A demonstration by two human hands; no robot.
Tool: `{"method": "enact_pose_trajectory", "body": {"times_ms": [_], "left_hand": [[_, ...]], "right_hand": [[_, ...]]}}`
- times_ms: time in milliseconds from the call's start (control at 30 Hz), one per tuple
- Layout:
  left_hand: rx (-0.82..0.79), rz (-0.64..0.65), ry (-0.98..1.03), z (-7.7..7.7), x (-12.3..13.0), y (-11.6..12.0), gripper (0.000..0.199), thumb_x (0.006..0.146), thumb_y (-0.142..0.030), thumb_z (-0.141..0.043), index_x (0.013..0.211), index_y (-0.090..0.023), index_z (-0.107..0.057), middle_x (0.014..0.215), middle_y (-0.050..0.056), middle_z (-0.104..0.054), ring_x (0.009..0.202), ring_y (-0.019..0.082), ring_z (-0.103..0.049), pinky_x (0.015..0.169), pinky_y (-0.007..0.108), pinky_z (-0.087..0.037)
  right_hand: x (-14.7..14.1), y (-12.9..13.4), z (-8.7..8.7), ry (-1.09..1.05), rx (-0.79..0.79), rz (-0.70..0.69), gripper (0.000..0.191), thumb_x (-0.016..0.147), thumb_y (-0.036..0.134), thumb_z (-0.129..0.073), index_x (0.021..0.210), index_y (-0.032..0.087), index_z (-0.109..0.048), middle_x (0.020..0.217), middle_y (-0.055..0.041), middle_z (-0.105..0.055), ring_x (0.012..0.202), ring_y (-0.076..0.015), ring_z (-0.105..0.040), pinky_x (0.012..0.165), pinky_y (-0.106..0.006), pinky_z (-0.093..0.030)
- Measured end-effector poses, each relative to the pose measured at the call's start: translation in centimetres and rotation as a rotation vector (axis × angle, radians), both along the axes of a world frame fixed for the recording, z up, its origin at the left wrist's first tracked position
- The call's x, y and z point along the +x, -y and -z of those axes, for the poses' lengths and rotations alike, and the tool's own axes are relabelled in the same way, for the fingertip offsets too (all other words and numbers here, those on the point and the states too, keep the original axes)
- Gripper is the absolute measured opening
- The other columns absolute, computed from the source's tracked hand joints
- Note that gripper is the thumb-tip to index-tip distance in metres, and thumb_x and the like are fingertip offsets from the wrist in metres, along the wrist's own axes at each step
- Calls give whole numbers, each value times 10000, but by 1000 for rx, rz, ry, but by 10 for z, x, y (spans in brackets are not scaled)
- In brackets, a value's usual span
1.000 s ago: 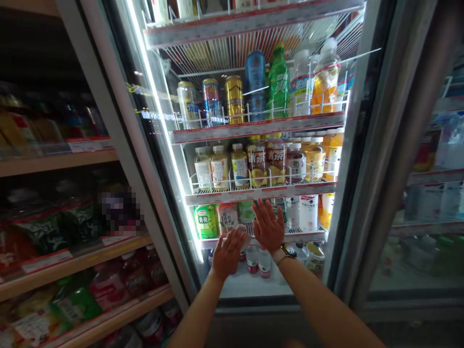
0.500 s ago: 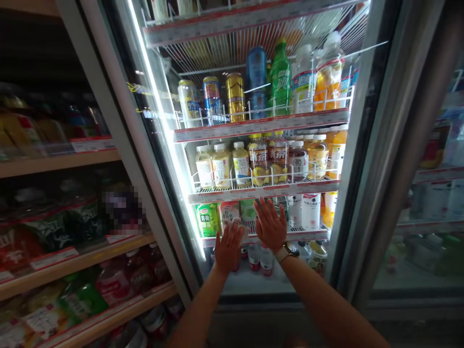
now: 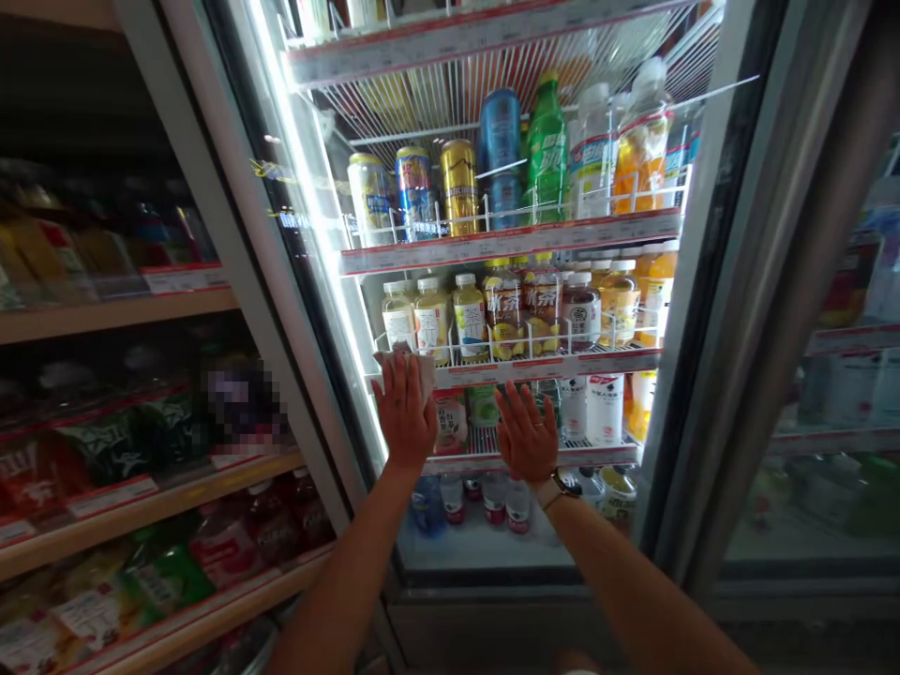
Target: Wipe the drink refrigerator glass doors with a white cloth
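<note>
My left hand [image 3: 406,419] lies flat on the glass door [image 3: 485,558] of a lit drinks fridge, holding a pale cloth [image 3: 427,375] against it. The cloth shows beside and above the fingers, in front of the shelf edge under the tea bottles [image 3: 430,323]. To the right, my right hand [image 3: 526,438] rests palm-down on the same glass, fingers outstretched and nothing in it. A watch [image 3: 564,483] is on that wrist. Behind the glass stand rows of bottles and cans.
Wooden shelves [image 3: 141,520] with bottled drinks stand at the left. The fridge's metal frame [image 3: 752,281] runs down the right, with another glass-fronted section beyond it. A bright light strip [image 3: 302,187] lines the fridge's left inner side.
My left hand has moved up and to the left across the glass, and the cloth has moved with it. My right hand has stayed in nearly the same place.
</note>
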State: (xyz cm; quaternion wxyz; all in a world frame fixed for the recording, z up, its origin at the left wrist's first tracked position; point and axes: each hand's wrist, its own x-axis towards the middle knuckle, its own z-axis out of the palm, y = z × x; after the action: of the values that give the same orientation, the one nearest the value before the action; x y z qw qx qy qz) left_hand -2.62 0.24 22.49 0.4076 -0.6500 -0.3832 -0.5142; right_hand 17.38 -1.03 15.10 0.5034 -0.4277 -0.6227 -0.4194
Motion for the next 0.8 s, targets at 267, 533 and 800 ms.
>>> {"method": "enact_pose_trajectory", "body": {"times_ms": [267,533,800], "left_hand": [[-13,73,-352,151,1,15,599,934,-159,-389,1519,-236,-285,1466,33,-476,1473,139,-228,1238,365,-124],[-47,-2,-308,57,9,5,597,925,-179,-411,1514,-201,-312,1482,89,-462,1484,180,-209,1235,428,-28],[2,13,-160,36,41,3,618,939,-194,-399,1536,-171,-240,1535,92,-382,1498,202,-169,1237,455,-33]], "right_hand": [[-1,-1,1,-7,-14,2,570,957,258,-433,1518,219,-341,1453,-95,-519,1412,-216,-393,1221,-447,-131],[0,-1,1,-3,-12,8,556,948,258,-450,1499,218,-384,1442,-90,-531,1424,-218,-373,1215,-449,-154],[-1,1,-1,-8,-18,-4,538,946,247,-444,1483,215,-412,1440,-90,-534,1420,-212,-380,1218,-447,-147]]}}
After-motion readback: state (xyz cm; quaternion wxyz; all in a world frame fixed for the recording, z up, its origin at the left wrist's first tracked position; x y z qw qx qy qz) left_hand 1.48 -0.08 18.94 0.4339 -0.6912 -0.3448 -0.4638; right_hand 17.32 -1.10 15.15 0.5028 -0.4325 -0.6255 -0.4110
